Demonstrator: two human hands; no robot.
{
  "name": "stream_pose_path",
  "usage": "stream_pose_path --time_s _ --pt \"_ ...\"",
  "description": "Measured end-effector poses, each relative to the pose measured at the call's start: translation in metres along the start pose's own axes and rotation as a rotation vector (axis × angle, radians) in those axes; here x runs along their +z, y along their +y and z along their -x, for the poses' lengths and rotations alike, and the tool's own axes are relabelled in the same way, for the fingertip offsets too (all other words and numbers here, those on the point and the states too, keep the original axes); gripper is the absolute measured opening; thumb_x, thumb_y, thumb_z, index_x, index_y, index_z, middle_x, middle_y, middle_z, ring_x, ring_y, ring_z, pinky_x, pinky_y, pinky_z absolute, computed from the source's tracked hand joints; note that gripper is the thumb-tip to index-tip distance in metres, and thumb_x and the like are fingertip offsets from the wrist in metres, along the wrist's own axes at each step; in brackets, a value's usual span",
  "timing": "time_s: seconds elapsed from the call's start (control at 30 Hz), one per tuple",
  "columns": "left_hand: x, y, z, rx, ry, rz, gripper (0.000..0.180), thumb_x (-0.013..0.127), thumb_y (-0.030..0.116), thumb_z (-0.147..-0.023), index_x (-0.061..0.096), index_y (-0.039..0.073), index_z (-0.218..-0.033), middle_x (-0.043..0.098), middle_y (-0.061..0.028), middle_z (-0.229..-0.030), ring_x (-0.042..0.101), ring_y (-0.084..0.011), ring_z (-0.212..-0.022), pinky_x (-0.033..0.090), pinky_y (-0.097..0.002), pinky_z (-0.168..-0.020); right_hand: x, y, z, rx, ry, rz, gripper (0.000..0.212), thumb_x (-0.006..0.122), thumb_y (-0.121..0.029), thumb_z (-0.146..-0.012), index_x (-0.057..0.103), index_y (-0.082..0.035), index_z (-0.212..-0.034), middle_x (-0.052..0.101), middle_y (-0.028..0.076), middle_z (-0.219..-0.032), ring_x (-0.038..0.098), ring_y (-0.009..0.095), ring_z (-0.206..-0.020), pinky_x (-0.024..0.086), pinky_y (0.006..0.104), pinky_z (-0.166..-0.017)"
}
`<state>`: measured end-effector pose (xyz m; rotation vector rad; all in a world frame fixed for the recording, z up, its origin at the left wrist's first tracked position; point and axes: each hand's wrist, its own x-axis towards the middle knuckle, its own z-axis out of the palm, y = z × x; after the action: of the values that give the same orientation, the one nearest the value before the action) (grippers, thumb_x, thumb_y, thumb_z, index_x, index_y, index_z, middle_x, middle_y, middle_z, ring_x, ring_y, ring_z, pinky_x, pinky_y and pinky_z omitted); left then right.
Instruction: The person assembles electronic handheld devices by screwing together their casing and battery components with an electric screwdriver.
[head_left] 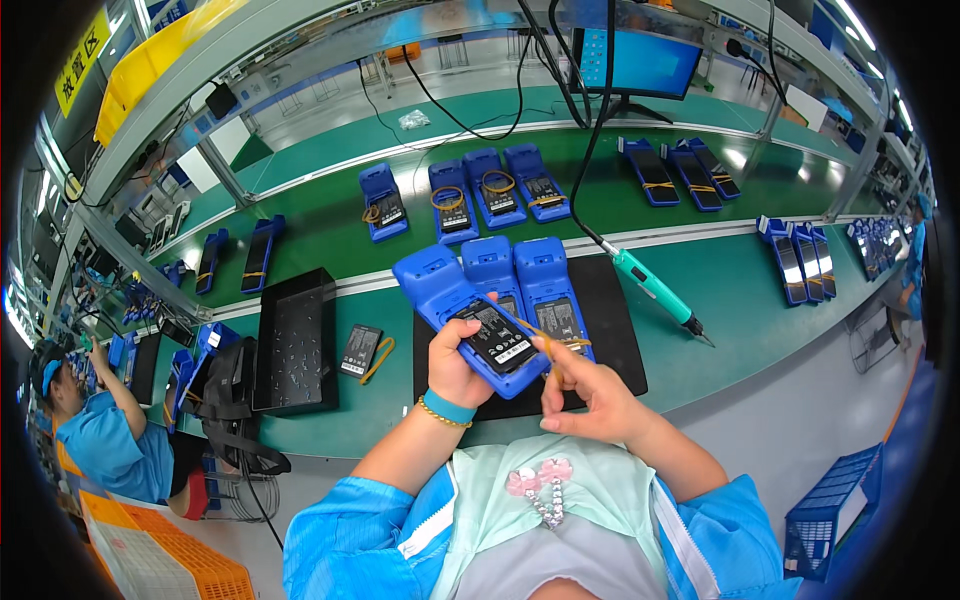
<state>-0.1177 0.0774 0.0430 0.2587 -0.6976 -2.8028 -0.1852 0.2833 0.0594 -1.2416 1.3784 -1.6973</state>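
Note:
My left hand [458,368] is closed around a blue handheld terminal [440,285], tilted with its back side up and a black battery [497,338] showing in it. At the terminal's lower right corner, my right hand [595,398] pinches a tan rubber band [530,328] between thumb and fingers. Just beyond, two more blue terminals, one in the middle [487,262] and one at the right [541,268], lie back side up on a black mat [618,330]. A loose battery [360,348] with a rubber band [378,362] beside it rests left of the mat.
A black tray [297,290] of small screws stands at the left, beside a black bag [232,385]. Right of the mat, a green electric screwdriver [650,285] hangs on its cable. Several banded terminals [497,190] lie on the far green strip. Another person [115,430] works at far left.

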Motion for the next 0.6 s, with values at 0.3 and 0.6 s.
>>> stream_pose_path --time_s 0.3,0.6 --pt "0.004 -0.010 -0.008 0.284 0.089 -0.070 0.056 0.054 0.018 -0.085 0.046 0.008 -0.140 0.062 -0.0227 -0.119 0.062 -0.0439 -0.112 0.050 -0.0586 -0.099 0.039 -0.017 -0.009 -0.194 -0.152 0.567 0.092 0.078 -0.012 -0.081 0.024 0.009 -0.152 0.058 0.019 -0.120 0.059 0.035 -0.111 0.050 0.0440 -0.093" --pt "0.014 -0.007 -0.003 0.300 -0.106 -0.144 0.061 0.051 0.009 -0.089 0.034 0.007 -0.147 0.061 -0.0232 -0.123 0.064 -0.0348 -0.114 0.053 -0.0473 -0.099 0.050 -0.028 -0.012 -0.324 -0.031 1.174 0.068 0.074 -0.008 -0.079 0.046 0.011 -0.138 0.054 0.023 -0.126 0.058 0.033 -0.114 0.050 0.0397 -0.093"
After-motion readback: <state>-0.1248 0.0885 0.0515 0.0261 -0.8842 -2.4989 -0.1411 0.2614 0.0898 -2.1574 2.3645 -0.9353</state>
